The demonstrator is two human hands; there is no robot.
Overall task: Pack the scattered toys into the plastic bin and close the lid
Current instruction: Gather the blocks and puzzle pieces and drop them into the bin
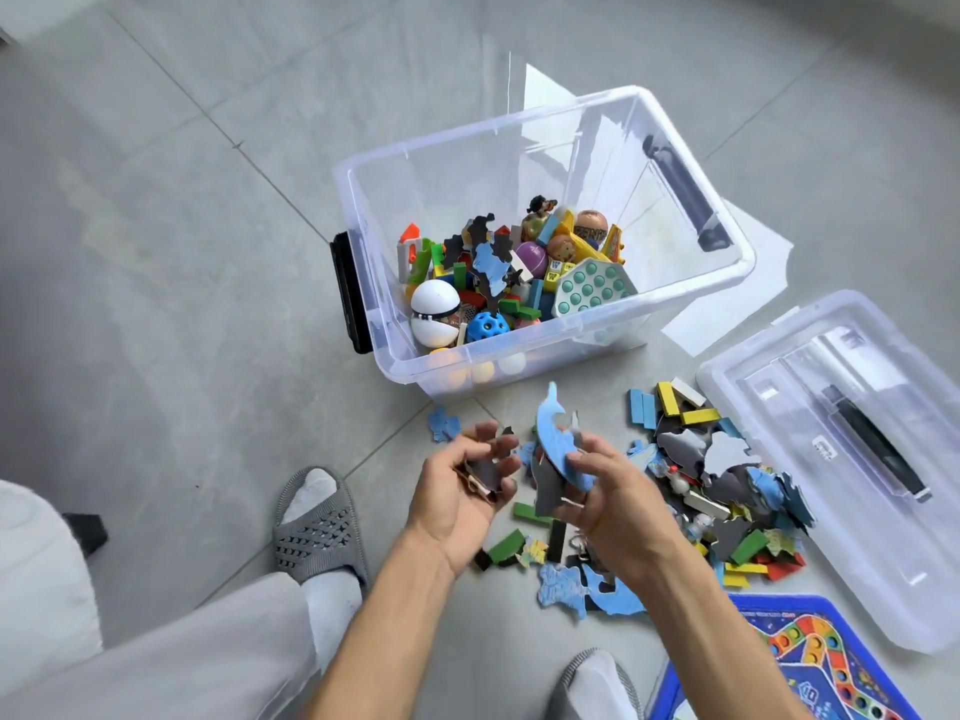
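Blue puzzle pieces (558, 449) held by right hand (613, 504); left hand (460, 491) fingers curl round dark pieces (480, 472).

The board game mat (810, 662) is cut off at the bottom edge.

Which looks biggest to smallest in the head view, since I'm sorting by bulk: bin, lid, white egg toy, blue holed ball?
1. bin
2. lid, nearer the camera, so its look may flatter it
3. white egg toy
4. blue holed ball

Bin (675, 298) behind toy pile (727, 491); lid (779, 589) right of pile.
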